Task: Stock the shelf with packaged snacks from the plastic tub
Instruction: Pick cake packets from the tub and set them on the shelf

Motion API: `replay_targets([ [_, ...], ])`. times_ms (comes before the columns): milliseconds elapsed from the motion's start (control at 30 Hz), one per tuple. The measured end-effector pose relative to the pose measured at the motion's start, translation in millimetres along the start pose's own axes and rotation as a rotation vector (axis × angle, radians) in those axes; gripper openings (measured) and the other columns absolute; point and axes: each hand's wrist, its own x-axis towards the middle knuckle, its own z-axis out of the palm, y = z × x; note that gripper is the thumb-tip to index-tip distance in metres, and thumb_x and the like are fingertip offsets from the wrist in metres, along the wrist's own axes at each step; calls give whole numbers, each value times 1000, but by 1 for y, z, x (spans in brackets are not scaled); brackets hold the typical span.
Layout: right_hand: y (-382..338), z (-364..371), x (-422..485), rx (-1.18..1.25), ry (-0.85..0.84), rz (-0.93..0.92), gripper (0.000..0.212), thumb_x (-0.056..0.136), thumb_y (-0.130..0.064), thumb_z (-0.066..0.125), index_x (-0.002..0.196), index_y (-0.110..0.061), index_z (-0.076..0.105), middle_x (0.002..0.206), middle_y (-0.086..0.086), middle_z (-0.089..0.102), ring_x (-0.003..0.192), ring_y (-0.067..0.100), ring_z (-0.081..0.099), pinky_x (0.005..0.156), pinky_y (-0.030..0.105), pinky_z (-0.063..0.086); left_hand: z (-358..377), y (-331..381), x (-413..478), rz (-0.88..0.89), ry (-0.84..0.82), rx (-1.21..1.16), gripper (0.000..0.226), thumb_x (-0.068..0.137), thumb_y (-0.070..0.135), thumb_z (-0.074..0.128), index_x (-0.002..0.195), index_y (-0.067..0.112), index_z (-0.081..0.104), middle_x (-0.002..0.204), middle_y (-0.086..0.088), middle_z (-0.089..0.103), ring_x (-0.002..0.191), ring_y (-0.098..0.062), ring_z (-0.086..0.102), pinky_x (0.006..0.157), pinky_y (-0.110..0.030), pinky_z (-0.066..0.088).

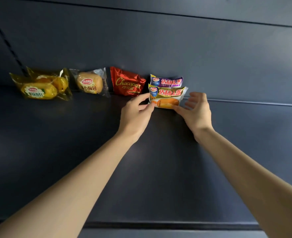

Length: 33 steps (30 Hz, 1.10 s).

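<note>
Two grips meet at the gold pack (166, 97) on the shelf (159, 169): left grip (135, 115) pinches its left edge; right grip (197, 114), fingers loosely spread, touches its lower corner.

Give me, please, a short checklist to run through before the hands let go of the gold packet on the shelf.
1. Gold packet stands upright, label facing out: ok.
2. It sits directly in front of the purple packet, beside the red packet: ok.
3. Left hand pinches its lower left corner: ok.
4. Right hand steadies the lower right corner with its fingertips: ok.
5. Packet rests fully on the shelf and will stand once released: cannot tell.
6. Plastic tub within reach for the next packet: cannot tell, it is out of view.
</note>
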Motion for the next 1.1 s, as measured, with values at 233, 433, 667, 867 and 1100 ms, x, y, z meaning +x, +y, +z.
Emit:
replay_targets([
  [233, -19, -37, -72, -3, -91, 15, 53, 80, -18, 76, 124, -16, 47, 124, 4, 53, 104, 15, 58, 89, 26, 49, -24, 23, -58, -14, -6, 58, 33, 96, 21, 55, 127, 27, 60, 126, 13, 60, 93, 10, 55, 70, 0, 39],
  [433, -46, -91, -201, 90, -385, 37, 39, 85, -25, 70, 120, -26, 53, 119, -9, 58, 107, -2, 59, 88, 16, 49, -62, 48, -178, 46, -217, 66, 33, 95, 20, 58, 127, 29, 59, 118, 17, 62, 107, 12, 56, 84, -1, 42],
  [667, -27, -130, -310, -103, -648, 18, 52, 79, -46, 57, 128, -32, 48, 117, -23, 49, 109, -12, 51, 93, 5, 40, -79, 18, -306, 13, -398, 160, 38, 88, 30, 53, 124, 39, 55, 121, 27, 57, 112, 9, 55, 85, -4, 42],
  [867, 68, -124, -364, -375, -779, 65, 61, 91, -42, 54, 145, -22, 34, 142, -10, 39, 128, 5, 38, 104, 18, 30, -60, -81, -370, -146, -468, 404, 58, 83, 56, 46, 136, 32, 51, 136, 21, 52, 118, 12, 47, 102, -19, 39],
  [1100, 218, -88, -412, -590, -874, 309, 76, 87, -60, 40, 152, -28, 15, 159, -4, 18, 143, 22, 22, 113, 43, 26, -24, -230, -419, -350, -445, 547, 59, 94, 37, 56, 147, 21, 37, 152, 6, 37, 139, -8, 31, 102, -13, 20],
])
